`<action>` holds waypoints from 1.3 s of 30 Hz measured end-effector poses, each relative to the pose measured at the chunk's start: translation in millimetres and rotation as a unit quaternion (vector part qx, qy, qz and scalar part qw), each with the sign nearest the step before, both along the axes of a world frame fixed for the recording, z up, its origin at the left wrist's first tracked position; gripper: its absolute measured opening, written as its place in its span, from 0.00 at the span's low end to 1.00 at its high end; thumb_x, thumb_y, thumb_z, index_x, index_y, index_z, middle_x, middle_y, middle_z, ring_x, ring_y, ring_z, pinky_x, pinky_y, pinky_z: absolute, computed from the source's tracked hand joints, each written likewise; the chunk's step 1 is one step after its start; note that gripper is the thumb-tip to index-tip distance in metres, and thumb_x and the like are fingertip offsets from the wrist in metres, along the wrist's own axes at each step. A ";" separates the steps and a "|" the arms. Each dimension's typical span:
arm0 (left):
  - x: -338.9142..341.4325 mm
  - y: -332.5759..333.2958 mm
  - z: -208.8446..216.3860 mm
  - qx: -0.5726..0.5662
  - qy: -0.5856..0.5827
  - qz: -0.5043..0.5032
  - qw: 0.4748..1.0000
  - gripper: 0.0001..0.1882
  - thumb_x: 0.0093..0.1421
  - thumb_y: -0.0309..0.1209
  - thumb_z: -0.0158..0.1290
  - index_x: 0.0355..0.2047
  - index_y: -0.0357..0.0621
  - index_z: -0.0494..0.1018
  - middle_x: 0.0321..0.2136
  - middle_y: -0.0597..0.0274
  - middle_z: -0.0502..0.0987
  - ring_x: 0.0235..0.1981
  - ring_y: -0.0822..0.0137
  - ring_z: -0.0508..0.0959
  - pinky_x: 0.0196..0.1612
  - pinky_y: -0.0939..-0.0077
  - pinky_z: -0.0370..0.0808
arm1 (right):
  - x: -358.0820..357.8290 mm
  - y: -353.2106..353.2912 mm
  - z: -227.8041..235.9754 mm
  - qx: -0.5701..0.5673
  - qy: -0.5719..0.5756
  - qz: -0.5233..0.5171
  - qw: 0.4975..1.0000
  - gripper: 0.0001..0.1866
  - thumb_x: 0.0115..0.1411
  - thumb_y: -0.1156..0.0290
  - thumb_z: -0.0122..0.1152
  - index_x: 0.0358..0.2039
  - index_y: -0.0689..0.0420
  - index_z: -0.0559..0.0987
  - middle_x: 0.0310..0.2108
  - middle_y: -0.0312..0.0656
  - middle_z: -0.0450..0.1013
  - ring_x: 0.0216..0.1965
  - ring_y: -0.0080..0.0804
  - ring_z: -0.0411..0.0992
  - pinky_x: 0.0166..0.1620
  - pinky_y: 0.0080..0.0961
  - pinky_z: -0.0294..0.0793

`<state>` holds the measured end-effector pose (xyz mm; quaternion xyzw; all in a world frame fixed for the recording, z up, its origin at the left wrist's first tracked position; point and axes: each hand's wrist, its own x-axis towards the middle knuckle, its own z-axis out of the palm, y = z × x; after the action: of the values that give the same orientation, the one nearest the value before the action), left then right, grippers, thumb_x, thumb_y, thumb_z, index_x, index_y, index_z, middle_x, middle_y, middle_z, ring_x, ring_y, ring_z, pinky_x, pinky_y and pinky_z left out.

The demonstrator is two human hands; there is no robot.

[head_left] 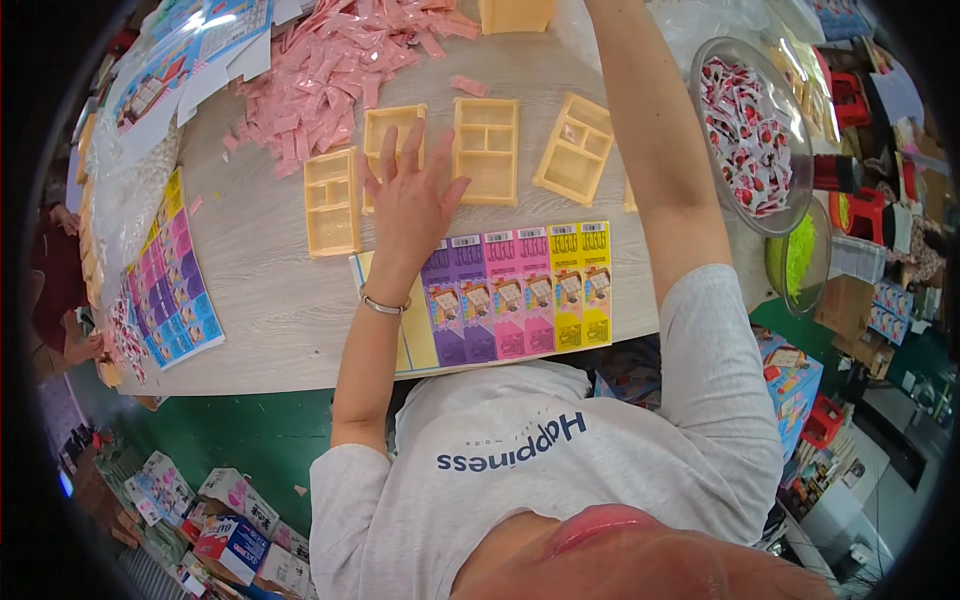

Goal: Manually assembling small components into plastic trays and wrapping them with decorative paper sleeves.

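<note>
My left hand [412, 200] lies with fingers spread over a pale yellow compartment tray [395, 116], touching or just above it, and covers most of it. Similar trays stand in a row: one [331, 203] to the left of the hand, one [487, 152] to its right, and a tilted one [575, 150] further right. My right forearm [655, 120] reaches past the far edge of the picture, so that hand is out of sight. Below my left hand, a printed card sheet [520, 295] in purple, pink and yellow lies at the near table edge.
Many pink sachets [325, 75] are heaped at the far left. A clear bowl of red-and-white wrapped packets [745, 140] and a bowl with bright green contents [798, 255] stand at the right. Another printed sheet [178, 290] lies left. A yellow container [516, 14] is at the top.
</note>
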<state>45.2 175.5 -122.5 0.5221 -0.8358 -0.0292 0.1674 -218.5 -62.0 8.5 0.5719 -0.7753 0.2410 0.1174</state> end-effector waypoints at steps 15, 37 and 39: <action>20.0 5.3 4.2 0.019 0.067 0.010 0.998 0.32 0.59 0.44 0.61 0.63 0.58 0.67 0.64 0.61 0.65 0.69 0.52 0.57 0.66 0.35 0.47 | 4.2 27.2 16.3 -0.022 0.064 0.193 0.979 0.11 0.59 0.64 0.58 0.40 0.49 0.81 0.40 0.52 0.76 0.43 0.52 0.77 0.45 0.45 0.78; 27.1 -9.9 -16.7 -0.003 -0.054 0.001 0.999 0.48 0.53 0.70 0.53 0.69 0.62 0.60 0.69 0.58 0.58 0.71 0.46 0.53 0.66 0.30 0.48 | 7.9 290.9 -132.4 0.232 0.046 0.260 0.936 0.35 0.65 0.54 0.56 0.69 0.49 0.61 0.71 0.44 0.56 0.72 0.46 0.51 0.71 0.46 0.50; 19.3 -6.9 -12.7 -0.013 -0.041 -0.011 0.999 0.49 0.52 0.71 0.53 0.69 0.62 0.60 0.69 0.57 0.58 0.71 0.46 0.53 0.66 0.30 0.49 | 3.6 284.1 -141.7 0.189 0.035 0.272 0.943 0.34 0.66 0.56 0.55 0.69 0.49 0.61 0.70 0.44 0.57 0.72 0.47 0.52 0.71 0.46 0.51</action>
<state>64.4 168.7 -135.2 0.5117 -0.8478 0.0019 0.1393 -214.9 222.1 -133.1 0.7806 -0.6171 0.0924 -0.0361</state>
